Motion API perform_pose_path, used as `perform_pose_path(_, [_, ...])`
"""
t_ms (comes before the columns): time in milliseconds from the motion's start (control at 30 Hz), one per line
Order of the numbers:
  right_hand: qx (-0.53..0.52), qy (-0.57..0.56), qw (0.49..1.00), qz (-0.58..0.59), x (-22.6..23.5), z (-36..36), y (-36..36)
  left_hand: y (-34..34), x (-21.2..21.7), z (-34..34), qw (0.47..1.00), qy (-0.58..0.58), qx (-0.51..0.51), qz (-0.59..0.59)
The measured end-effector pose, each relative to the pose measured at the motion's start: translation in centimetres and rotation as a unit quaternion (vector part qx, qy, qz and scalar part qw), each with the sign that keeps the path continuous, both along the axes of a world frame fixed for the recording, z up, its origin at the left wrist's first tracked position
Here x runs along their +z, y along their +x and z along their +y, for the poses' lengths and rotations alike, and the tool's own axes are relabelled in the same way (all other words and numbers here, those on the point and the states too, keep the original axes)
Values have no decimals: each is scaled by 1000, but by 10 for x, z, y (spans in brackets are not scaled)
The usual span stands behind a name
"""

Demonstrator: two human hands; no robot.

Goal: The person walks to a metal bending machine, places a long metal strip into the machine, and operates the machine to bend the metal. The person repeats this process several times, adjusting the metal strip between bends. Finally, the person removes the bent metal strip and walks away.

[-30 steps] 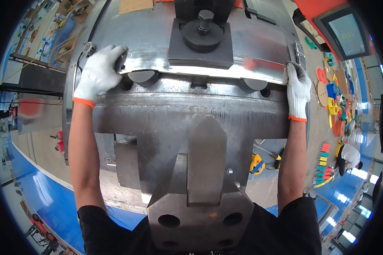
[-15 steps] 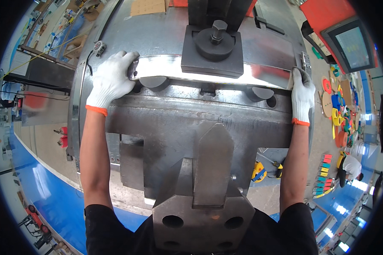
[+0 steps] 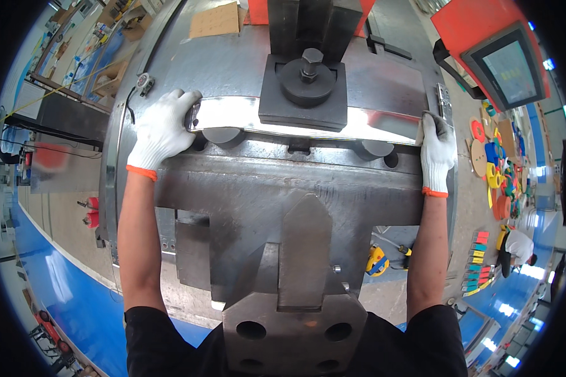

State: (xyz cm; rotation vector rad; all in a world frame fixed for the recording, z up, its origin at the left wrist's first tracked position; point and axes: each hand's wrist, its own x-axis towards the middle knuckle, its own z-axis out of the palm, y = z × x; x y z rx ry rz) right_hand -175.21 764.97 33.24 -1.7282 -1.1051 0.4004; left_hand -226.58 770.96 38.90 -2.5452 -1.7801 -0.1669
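Note:
A long polished metal strip (image 3: pixel 229 114) lies across the machine bed, its long side facing me. My left hand (image 3: pixel 162 132), in a white knit glove with an orange cuff, is closed around the strip's left end. At the right end my right hand (image 3: pixel 438 154), gloved the same way, grips the strip with its thumb on the near side. A dark press block (image 3: pixel 303 113) with a round boss and hex bolt (image 3: pixel 310 63) covers the strip's middle. Two round steel stops, the left one (image 3: pixel 223 137) and the right one (image 3: pixel 374 149), sit along its near edge.
A steel block with a pointed bar (image 3: pixel 305 251) juts toward me. A tape measure (image 3: pixel 144 83) lies beyond my left hand, and cardboard (image 3: pixel 215 21) farther back. A control screen (image 3: pixel 508 72) hangs at right. Coloured rolls (image 3: pixel 493 163) and another person (image 3: pixel 519 247) are farther right.
The whole view has shifted slightly, with the machine bed now lower and a little to the left. Both hands keep their hold on the strip's ends.

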Motion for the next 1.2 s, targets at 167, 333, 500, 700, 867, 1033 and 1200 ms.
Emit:
perform_pose_path(167, [-3,-7,1000,-13,1,-3,-1,1,-3,0,999,12,-17,-27])
perform_pose_path(333, [-4,1,1000,-1,0,-4,-2,0,-2,0,1000,8,-17,-14])
perform_pose_path(500, [-3,6,1000,11,-2,-5,1,0,0,1,1000,0,-13,-17])
perform_pose_path(700, [-2,1,1000,-24,1,-5,0,2,3,-1,999,-14,-11,-28])
perform_pose_path(867, [-5,8,1000,-16,0,-5,2,3,6,0,999,-30,-5,-14])
perform_pose_path(1033, [-9,8,1000,-13,0,-6,0,3,8,-1,999,-42,2,-6])
perform_pose_path(1200, [-6,24,1000,-14,-3,-6,4,1,5,-1,999,-31,1,-9])
